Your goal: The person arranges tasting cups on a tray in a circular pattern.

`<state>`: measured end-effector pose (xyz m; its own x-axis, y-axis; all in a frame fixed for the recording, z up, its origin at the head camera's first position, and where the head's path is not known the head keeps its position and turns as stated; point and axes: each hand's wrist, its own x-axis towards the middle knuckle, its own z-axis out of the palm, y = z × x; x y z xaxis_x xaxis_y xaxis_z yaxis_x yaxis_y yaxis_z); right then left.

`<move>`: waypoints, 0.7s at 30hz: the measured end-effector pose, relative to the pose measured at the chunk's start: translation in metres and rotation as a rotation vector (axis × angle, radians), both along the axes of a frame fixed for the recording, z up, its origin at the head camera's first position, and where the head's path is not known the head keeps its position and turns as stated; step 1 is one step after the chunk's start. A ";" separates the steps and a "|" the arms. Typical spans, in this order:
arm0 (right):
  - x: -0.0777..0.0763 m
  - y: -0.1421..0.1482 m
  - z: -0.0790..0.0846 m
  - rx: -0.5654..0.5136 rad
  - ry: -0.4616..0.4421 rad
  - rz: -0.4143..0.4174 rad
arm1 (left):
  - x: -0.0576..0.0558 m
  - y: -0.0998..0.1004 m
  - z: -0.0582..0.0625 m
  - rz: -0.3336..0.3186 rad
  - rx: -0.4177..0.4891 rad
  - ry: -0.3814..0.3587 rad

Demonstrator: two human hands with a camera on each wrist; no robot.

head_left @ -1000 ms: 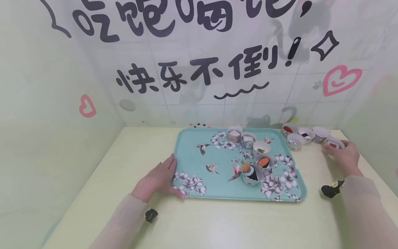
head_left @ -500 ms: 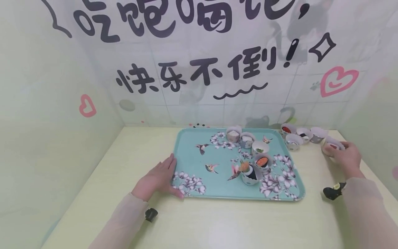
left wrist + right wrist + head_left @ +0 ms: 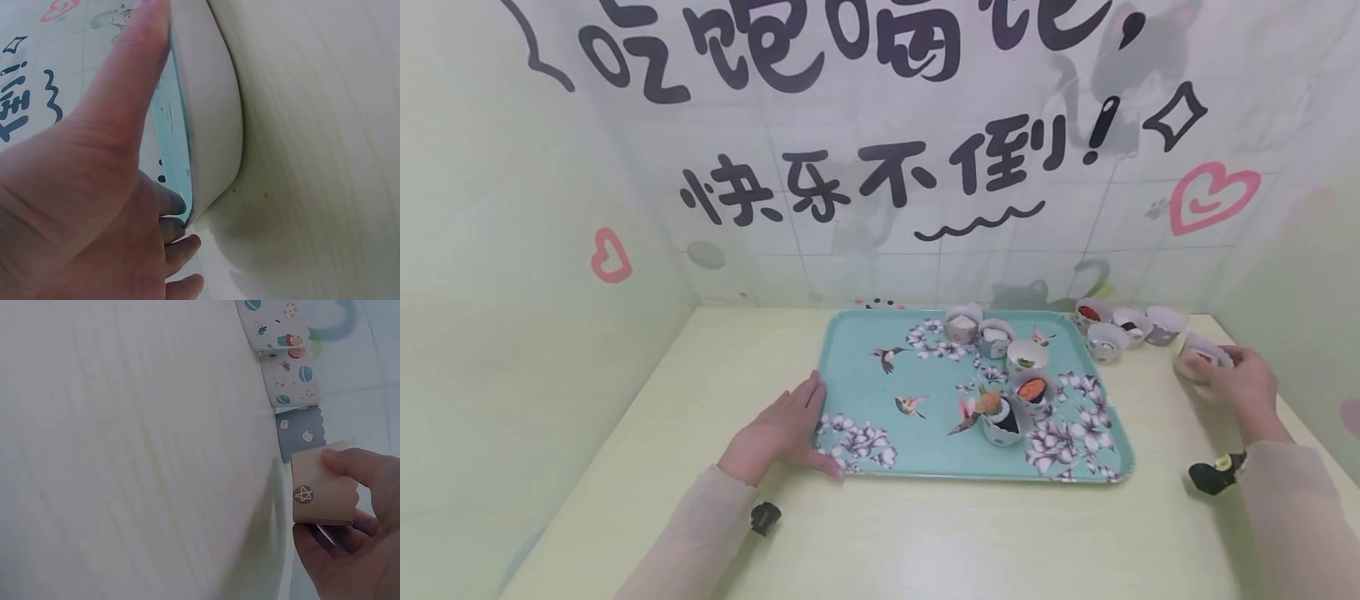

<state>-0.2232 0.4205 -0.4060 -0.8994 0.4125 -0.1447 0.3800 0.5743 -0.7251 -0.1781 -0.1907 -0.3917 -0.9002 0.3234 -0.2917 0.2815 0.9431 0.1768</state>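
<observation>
At the table's far right, my right hand (image 3: 1243, 387) pinches a beige paper baking cup (image 3: 322, 487) between thumb and fingers. A star badge marks its side, and something reddish shows inside it in the head view. My left hand (image 3: 778, 429) rests at the near left corner of a turquoise tray (image 3: 865, 375); its fingers lie along the left rim and its thumb on the front rim. Several cups stand on the tray, among them a cup (image 3: 1003, 425) with a black-and-white sushi-like piece and a cup (image 3: 1032, 392) with an orange-topped piece.
Beyond the tray's right rim, several more paper cups stand close together, including a grey cup (image 3: 301, 434) beside the held one. A patterned wall (image 3: 880, 217) rises behind the table (image 3: 925, 542). Another wall (image 3: 1322, 350) borders the right side.
My right hand has shifted slightly right and nearer with the beige cup, moving it a little away from the other cups. My left hand has stayed on the tray's corner.
</observation>
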 end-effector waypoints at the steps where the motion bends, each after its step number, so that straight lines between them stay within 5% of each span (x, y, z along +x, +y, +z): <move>1: 0.001 0.000 0.000 0.003 0.005 0.006 | 0.000 0.000 0.000 -0.001 0.000 0.000; 21: 0.007 -0.020 0.009 0.104 0.102 0.139 | -0.003 -0.001 -0.003 -0.014 -0.011 0.014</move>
<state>-0.2161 0.4004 -0.3967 -0.9567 0.2909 -0.0126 0.2190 0.6902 -0.6896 -0.1816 -0.1914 -0.3945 -0.8996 0.3328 -0.2829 0.2969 0.9409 0.1628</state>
